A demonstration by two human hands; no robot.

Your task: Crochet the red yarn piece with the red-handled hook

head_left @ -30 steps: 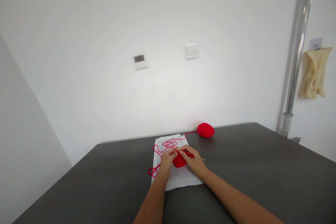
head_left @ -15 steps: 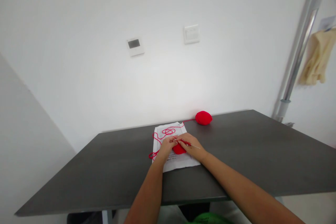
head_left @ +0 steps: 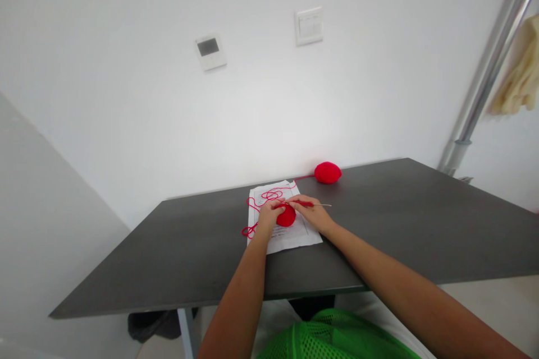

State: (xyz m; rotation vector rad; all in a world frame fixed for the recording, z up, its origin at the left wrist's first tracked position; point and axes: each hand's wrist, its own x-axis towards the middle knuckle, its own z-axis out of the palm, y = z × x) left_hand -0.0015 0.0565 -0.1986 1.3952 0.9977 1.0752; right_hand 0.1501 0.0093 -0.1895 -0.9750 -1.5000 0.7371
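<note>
Between my hands is a round red crochet piece (head_left: 286, 216), above a printed paper sheet (head_left: 290, 241). My left hand (head_left: 269, 215) pinches the piece at its left edge. In my right hand (head_left: 310, 212) is a crochet hook (head_left: 305, 203) with a red handle; its thin metal shaft sticks out to the right, and its other end meets the top edge of the piece. Loose red yarn (head_left: 272, 194) lies in loops on the paper and runs back to a red yarn ball (head_left: 327, 173). The exact stitch at the hook tip is too small to make out.
The dark grey table (head_left: 202, 252) reaches the white wall behind, which carries a thermostat (head_left: 210, 52) and a switch plate (head_left: 309, 26). A metal pole (head_left: 492, 73) stands at the right, with pale yellow gloves (head_left: 520, 78) hanging beyond it.
The view has tilted down, so the table and my hands appear higher. My right hand has turned the hook nearly level, and more of the round piece shows between my hands.
</note>
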